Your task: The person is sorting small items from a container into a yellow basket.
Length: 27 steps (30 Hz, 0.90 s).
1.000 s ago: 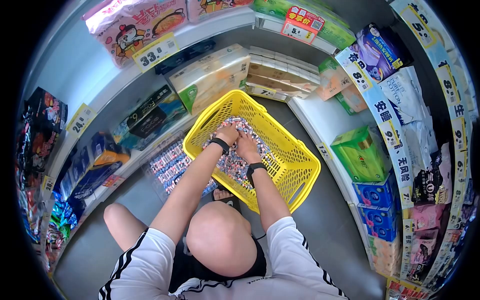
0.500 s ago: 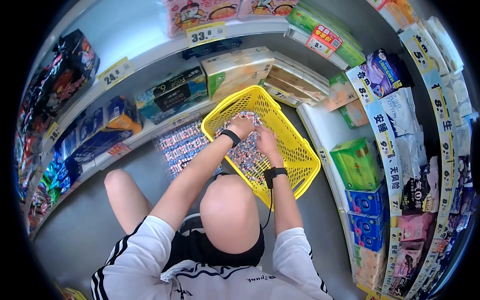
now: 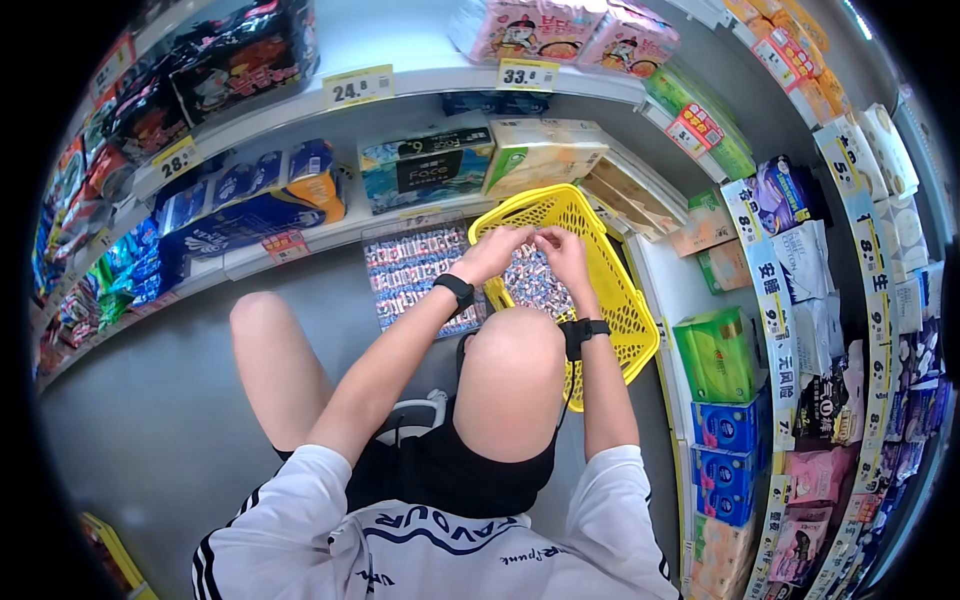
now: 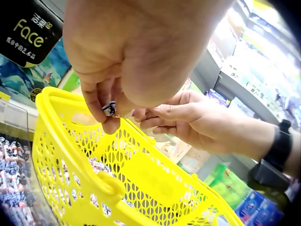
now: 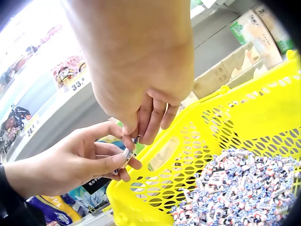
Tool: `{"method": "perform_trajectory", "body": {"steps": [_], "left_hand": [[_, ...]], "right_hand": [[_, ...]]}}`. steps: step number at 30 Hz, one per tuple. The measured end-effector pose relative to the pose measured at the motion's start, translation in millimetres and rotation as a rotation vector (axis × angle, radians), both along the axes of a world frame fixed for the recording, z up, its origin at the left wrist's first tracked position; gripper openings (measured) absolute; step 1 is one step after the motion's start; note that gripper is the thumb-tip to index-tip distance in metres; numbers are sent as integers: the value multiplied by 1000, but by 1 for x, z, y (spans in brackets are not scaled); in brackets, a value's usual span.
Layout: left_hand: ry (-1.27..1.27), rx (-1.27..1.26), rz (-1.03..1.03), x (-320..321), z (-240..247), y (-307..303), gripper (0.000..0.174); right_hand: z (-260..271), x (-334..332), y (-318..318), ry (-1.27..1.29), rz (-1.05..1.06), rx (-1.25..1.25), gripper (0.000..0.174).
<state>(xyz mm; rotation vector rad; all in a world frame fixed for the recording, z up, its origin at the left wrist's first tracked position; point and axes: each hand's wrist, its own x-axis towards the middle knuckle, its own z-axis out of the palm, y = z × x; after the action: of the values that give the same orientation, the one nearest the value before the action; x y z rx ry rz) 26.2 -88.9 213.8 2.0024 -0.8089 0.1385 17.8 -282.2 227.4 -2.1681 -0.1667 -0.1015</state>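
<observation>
1. The basket (image 3: 612, 275) is standing on the floor (image 3: 150, 360), with the person's knee (image 3: 510, 350) reaching its near side.
2. A heap of wrapped pieces (image 5: 240, 188) is lying inside the basket.
3. Rows of wrapped pieces (image 3: 415, 285) are lying just left of the basket.
4. The left hand (image 3: 495, 252) is hovering over the basket's left edge, the right hand (image 3: 563, 255) over its interior; one wrapped piece (image 5: 124, 160) is sitting between their fingers.
5. Beyond the basket, a Face pack (image 3: 425, 165) is resting to the left; noodle packs (image 3: 525, 30) are occupying an upper shelf (image 3: 420, 50).
6. Right of the basket, boxed packs (image 3: 725, 425) are stacking along another shelf (image 3: 650, 270).
</observation>
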Motion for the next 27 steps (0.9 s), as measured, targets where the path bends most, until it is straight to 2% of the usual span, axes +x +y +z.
{"method": "perform_trajectory", "body": {"steps": [1,3,4,5,7,9,11,14,15,17,19,20,27], "left_hand": [[-2,-3,10,-3,1,11,25],[122,-51,77,-11,3,29,28],[12,-93,134,-13,-2,35,30],[16,-98,148,-16,-4,42,30],[215,-121,187,-16,-12,56,32],[148,-105,263,-22,-15,69,37],[264,-169,298,-27,-12,84,38],[296,-244,370,-35,-11,94,35],[341,-283,402,-37,-12,95,35],[258,-308,463,-39,-20,96,35],[329,-409,490,-41,-18,103,37],[424,-419,511,-43,-17,106,38],[410,-407,640,-61,-34,127,35]], "right_hand": [[4,5,9,8,67,75,19],[14,15,27,11,99,45,23],[20,20,37,44,153,-16,23],[24,24,49,79,206,-76,22],[23,40,67,78,263,-123,21],[26,51,85,137,386,-216,20],[34,59,103,200,408,-292,21],[36,75,124,186,556,-471,17],[37,78,130,185,565,-479,17],[39,88,142,197,596,-512,15],[42,93,151,196,610,-541,15],[43,94,157,228,640,-547,14],[35,96,194,347,791,-685,11]]}}
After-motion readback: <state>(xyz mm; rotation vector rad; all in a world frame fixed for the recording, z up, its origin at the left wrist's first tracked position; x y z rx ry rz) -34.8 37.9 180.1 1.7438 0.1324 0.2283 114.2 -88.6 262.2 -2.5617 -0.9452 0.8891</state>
